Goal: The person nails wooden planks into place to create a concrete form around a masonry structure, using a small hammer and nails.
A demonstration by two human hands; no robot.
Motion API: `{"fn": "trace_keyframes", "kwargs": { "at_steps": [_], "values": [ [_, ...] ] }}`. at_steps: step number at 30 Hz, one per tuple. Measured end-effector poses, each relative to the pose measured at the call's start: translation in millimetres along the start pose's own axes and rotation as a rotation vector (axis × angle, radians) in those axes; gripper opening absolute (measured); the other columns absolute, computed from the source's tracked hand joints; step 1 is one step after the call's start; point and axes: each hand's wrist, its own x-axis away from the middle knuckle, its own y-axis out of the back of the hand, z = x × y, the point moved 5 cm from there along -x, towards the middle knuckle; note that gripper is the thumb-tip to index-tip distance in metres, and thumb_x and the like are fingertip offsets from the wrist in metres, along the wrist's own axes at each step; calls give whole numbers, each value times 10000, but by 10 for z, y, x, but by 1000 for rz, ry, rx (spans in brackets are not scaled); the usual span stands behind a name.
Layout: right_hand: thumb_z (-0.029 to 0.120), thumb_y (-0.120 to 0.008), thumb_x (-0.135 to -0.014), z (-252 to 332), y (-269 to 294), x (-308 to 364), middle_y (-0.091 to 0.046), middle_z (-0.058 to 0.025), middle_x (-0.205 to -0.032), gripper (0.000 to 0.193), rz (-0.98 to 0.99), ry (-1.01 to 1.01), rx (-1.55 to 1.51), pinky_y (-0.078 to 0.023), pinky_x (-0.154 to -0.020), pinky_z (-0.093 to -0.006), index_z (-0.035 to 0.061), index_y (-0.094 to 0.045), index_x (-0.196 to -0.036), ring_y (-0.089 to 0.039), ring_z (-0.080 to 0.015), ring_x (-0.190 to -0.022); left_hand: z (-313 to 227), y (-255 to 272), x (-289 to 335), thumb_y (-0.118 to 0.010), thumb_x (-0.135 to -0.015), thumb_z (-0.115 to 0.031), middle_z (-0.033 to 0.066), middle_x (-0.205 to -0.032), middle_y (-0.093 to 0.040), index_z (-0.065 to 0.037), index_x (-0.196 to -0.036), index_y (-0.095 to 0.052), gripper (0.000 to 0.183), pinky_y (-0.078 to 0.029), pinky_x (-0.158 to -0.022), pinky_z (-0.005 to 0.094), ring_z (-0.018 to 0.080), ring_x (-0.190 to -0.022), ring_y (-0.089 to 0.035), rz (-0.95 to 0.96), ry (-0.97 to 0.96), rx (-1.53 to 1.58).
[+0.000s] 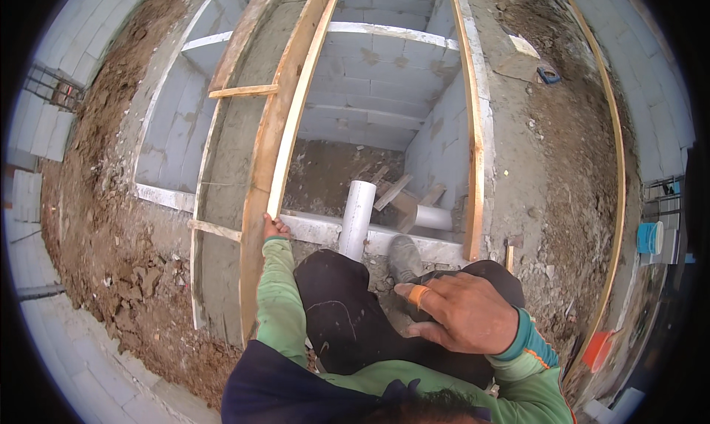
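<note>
My left hand [276,227] grips the near end of a long, pale wooden batten [303,117], which runs away from me beside a wider formwork board [279,113]. The board edges a strip of grey concrete [226,158] crossed by short wooden cleats. Over my right knee is my right hand [466,313], with an orange band round one finger. Its thumb and forefinger are apart and nothing shows between them. A white pipe [357,221] stands in front of my knees, by the near wall of a block-lined pit [370,91].
Inside the pit, scrap wood [393,192] lies by another white pipe [433,218]. A second batten [466,113] runs along the pit's right side. Further right are a blue tool [548,75], a long wooden strip [614,143], a blue bucket [650,238] and a red container [597,351]. Loose soil [137,276] lies left.
</note>
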Motion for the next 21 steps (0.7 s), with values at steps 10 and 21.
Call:
{"fn": "trace_keyframes", "kwargs": {
  "at_steps": [10,21],
  "values": [
    [297,-688,-835,18,-16,-37,-597,-88,-865,509,24,0,7,-490,-702,-401,64,-520,-1256,-617,-292,-814,33,16,-11,-468,-933,-623,-54,-561,-356,-149,-710,-456,524,-270,-410,260,102,-459,-312,26,28,-11],
    [265,-740,-759,31,-55,-23,-609,-94,-864,614,11,-4,1,-491,-716,-383,61,-523,-1297,-604,-291,-784,33,-16,107,-439,-896,-705,-38,-550,-331,-150,-699,-457,589,-223,-435,277,136,-464,-278,-101,-7,-176]
  ]
}}
